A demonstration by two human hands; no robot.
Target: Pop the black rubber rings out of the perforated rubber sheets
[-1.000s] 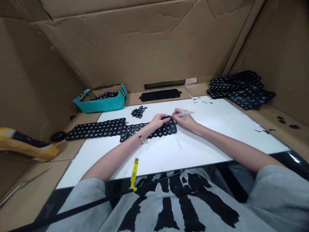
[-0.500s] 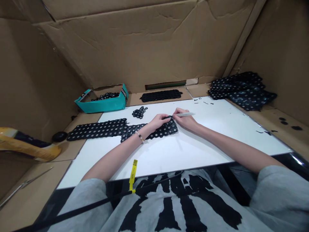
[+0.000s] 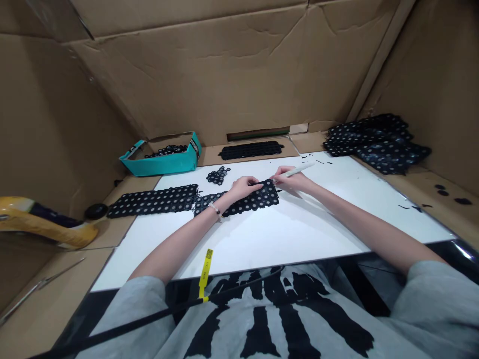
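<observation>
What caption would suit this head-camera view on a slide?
Left hand steadies a black perforated sheet on a white board; right hand holds a white pen.

Beyond the white board (image 3: 299, 239), a teal cardboard box (image 3: 159, 164) has a black band (image 3: 193, 147) with white capitals, apparently SHIDA; by the board's near edge, a yellow tag (image 3: 205, 273) has unreadably small print, and a grey T-shirt (image 3: 275, 324) has large, illegible black lettering

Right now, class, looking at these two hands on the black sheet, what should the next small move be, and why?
Probably the right hand should draw the white pen-shaped tool a little along the far edge of the black perforated sheet. The tool is held right at that edge, and the left hand is on the sheet, pinning it against the white board.
</observation>
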